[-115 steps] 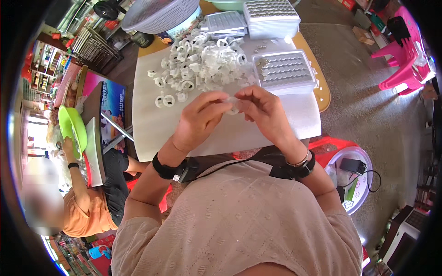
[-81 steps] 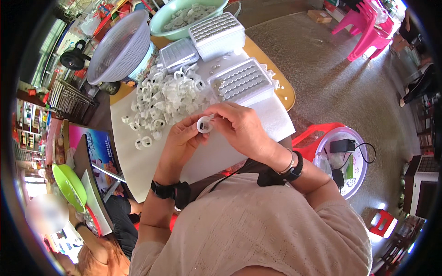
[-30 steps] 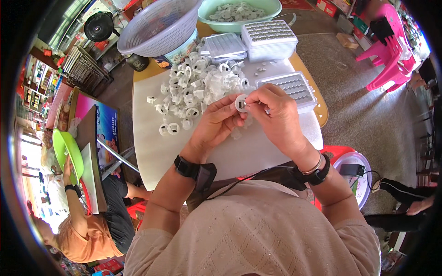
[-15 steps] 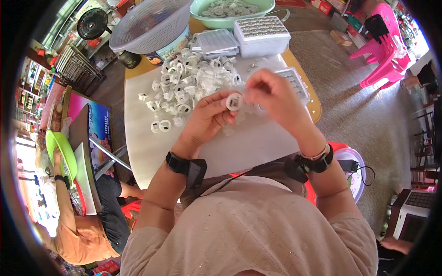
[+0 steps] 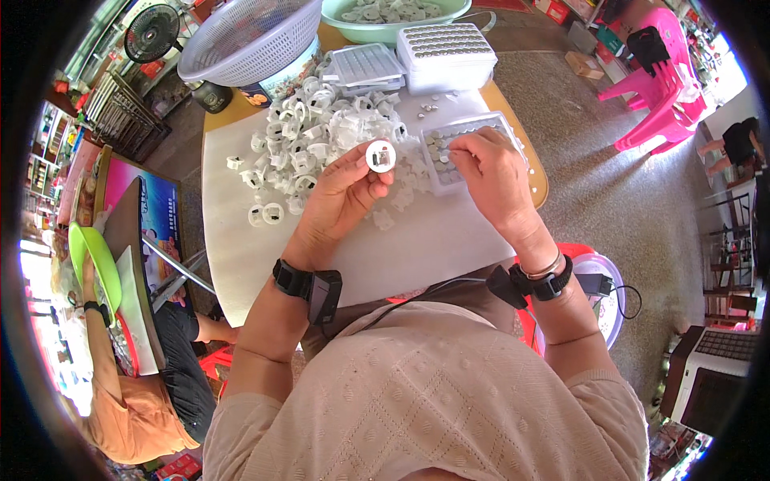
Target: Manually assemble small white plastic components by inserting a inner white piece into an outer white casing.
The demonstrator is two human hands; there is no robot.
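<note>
A: The speckled grey floor [image 5: 577, 144] spreads out past the yellow-brown bench [image 5: 504, 100] and fades into the dark rim. What covers the bench?

B: Mostly a smooth white sheet [image 5: 385, 264]. A jumbled heap of translucent white plastic rings [image 5: 309, 132] lies on it, overlapping so much that the lower ones are hidden.

A: And the hands, together or apart?

B: Apart. The left hand [image 5: 345, 192] pinches a small round white plastic piece [image 5: 381, 157] by its edge, raised in front of the heap. The dark and reddish details inside it are too small to make out.

A: The right hand [image 5: 497, 180]?

B: It is over a shallow clear plastic tray [image 5: 430, 164], hiding part of it. Small silvery discs [image 5: 437, 144] show near the fingertips; whether one is gripped, I can't tell.

A: What's cut off?

B: The mint-green plastic basin [image 5: 401, 32] and the lavender mesh basket [image 5: 249, 44] both run past the top edge. At the left, a lime-green plastic basin [image 5: 104, 272] partly hides the arm of a person in an orange shirt [image 5: 144, 417].
</note>
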